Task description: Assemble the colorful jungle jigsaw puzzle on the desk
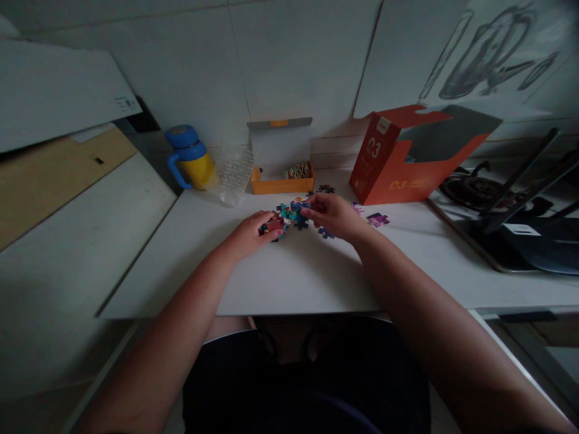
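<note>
My left hand [251, 234] curls around a few reddish and dark jigsaw puzzle pieces [274, 224], thumb along their near side. Across from it, my right hand [333, 214] has thumb and forefinger pinched at a blue puzzle piece [300, 209], low over the table. Between the hands lies a small heap of teal and multicoloured puzzle pieces [286, 211]. Loose pieces surround my right hand: dark ones [326, 189] behind it, a blue-violet one [324, 232] below it and pink-purple ones [378, 219] to its right. Its other fingers hide part of the pile.
On the white table [289, 277], an open orange box [283, 184] holding patterned pieces stands at the back. To its left are bubble wrap [233, 175] and a blue-yellow jug [192, 158]. A large orange carton [407, 169] and a black device [520, 235] stand right.
</note>
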Motion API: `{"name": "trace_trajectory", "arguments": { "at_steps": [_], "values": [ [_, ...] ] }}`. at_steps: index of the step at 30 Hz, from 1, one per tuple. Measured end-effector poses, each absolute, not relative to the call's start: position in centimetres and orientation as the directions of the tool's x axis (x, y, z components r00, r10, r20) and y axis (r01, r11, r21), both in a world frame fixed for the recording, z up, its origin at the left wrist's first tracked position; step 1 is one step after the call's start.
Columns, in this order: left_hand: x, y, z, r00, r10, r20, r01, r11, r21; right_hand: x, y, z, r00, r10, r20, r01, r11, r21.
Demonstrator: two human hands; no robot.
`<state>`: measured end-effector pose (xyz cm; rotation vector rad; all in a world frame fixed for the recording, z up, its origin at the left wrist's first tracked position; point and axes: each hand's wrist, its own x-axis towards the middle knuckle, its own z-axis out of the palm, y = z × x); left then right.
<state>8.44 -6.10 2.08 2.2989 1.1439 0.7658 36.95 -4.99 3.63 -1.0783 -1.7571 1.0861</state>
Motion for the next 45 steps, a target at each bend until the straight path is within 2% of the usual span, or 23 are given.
{"name": "trace_trajectory", "arguments": {
  "at_steps": [7,9,13,16,18,20,25,29,32,37,42,45],
  "values": [
    [8.4,-6.2,2.5,0.532,0.805,0.261,0.546,-0.562,0.621,45.5,-8.6,5.6,0.124,0.976,0.180,0.145,0.161,-0.976],
    [8.3,-6.2,2.4,0.542,0.796,0.271,0.529,-0.573,0.626,48.2,-10.7,4.7,0.216,0.966,0.143,0.181,0.105,-0.978],
    [8.3,-6.0,2.2,0.564,0.774,0.289,0.511,-0.602,0.614,51.5,-14.7,2.1,0.196,0.980,-0.025,0.360,-0.096,-0.928],
    [8.2,-5.9,1.9,0.567,0.771,0.290,0.523,-0.609,0.596,52.0,-16.3,0.7,0.166,0.971,-0.170,0.553,-0.234,-0.800],
    [8.1,-5.8,1.8,0.569,0.768,0.294,0.524,-0.614,0.590,51.8,-16.7,0.2,0.170,0.973,-0.156,0.661,-0.230,-0.714],
    [8.0,-5.8,1.7,0.572,0.764,0.297,0.521,-0.619,0.588,51.3,-16.6,0.0,0.176,0.978,-0.111,0.702,-0.204,-0.682],
    [7.9,-5.7,1.8,0.572,0.770,0.281,0.528,-0.608,0.593,49.7,-16.9,0.1,0.305,0.952,-0.037,0.674,-0.243,-0.697],
    [7.9,-5.7,2.0,0.570,0.773,0.279,0.538,-0.608,0.584,49.6,-18.0,0.2,0.373,0.928,0.015,0.570,-0.216,-0.793],
    [7.9,-5.7,1.9,0.572,0.769,0.286,0.532,-0.613,0.584,50.6,-18.6,0.1,0.405,0.914,0.007,0.496,-0.213,-0.842],
    [8.0,-5.7,2.1,0.581,0.761,0.288,0.529,-0.622,0.577,51.3,-18.2,-0.2,0.415,0.907,-0.068,0.441,-0.265,-0.858],
    [8.1,-5.8,2.3,0.575,0.766,0.288,0.524,-0.615,0.590,49.4,-17.8,0.4,0.385,0.922,-0.038,0.436,-0.218,-0.873],
    [8.0,-5.8,2.3,0.572,0.768,0.288,0.521,-0.612,0.595,49.6,-17.5,1.1,0.448,0.893,0.034,0.358,-0.145,-0.922]
  ]
}}
